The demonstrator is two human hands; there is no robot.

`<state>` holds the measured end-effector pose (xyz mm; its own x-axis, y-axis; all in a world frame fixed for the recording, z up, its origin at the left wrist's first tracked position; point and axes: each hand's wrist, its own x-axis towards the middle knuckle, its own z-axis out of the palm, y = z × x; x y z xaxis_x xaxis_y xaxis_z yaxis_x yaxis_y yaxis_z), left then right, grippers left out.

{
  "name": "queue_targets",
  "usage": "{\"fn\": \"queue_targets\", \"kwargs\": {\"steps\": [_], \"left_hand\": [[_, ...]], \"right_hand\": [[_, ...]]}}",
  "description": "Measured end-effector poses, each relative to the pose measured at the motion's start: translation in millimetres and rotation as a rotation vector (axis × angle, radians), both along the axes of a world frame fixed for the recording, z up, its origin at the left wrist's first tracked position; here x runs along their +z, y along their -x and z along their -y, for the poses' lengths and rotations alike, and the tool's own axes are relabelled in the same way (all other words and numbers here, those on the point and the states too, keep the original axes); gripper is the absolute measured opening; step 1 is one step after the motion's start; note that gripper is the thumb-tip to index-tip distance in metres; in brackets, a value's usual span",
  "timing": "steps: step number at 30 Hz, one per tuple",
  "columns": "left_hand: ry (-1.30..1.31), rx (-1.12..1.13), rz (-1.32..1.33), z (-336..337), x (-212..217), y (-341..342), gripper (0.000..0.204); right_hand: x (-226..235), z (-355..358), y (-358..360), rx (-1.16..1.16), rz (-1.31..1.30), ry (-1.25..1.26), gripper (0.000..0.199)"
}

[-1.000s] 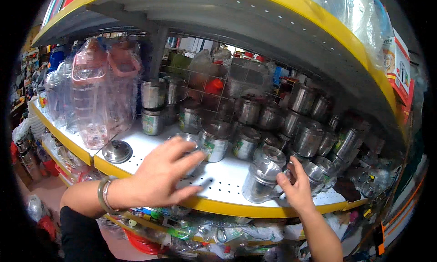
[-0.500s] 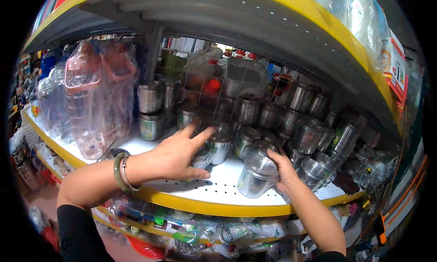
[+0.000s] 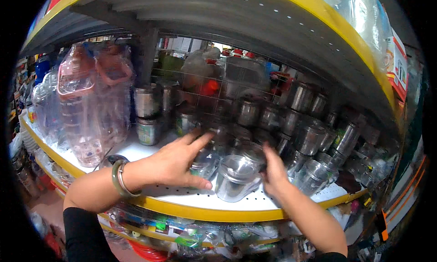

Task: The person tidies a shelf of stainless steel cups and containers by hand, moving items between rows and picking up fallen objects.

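My left hand [image 3: 175,164] reaches over the white perforated shelf [image 3: 182,194], fingers apart and palm down, its fingertips resting on a small steel canister wrapped in clear plastic [image 3: 203,163]. A green bangle and a metal one sit on that wrist. My right hand [image 3: 275,173] is curled against the right side of a larger lidded steel canister [image 3: 236,179], which lies tilted near the shelf's yellow front edge. Several more steel canisters [image 3: 309,137] stand in rows behind and to the right of both hands.
Large clear plastic bottles with pink handles [image 3: 86,107] fill the shelf's left end. A wire grid [image 3: 218,91] backs the shelf, and an upper shelf [image 3: 236,20] hangs low overhead. Bagged goods [image 3: 191,237] crowd the shelf below.
Both hands have pushed further onto the shelf. The left hand went from the bare shelf up onto the small canister. The right hand brought the larger canister leftward and tilted it.
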<state>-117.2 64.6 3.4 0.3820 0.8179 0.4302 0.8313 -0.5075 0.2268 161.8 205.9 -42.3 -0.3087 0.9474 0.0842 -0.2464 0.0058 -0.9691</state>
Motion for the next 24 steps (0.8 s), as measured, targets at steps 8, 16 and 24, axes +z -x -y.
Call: {"fn": "queue_targets", "kwargs": {"steps": [8, 16, 24], "left_hand": [[-0.120, 0.059, -0.008, -5.1, -15.6, -6.5, 0.107], [-0.022, 0.125, -0.055, 3.9, -1.9, -3.5, 0.098], [-0.003, 0.212, -0.130, 11.3, 10.5, 15.7, 0.107]], "right_hand": [[4.3, -51.2, -11.3, -0.118, 0.058, 0.046, 0.073], [-15.2, -72.7, 16.4, 0.086, -0.114, 0.080, 0.074], [-31.5, -91.1, 53.8, -0.118, 0.046, -0.098, 0.078]]}}
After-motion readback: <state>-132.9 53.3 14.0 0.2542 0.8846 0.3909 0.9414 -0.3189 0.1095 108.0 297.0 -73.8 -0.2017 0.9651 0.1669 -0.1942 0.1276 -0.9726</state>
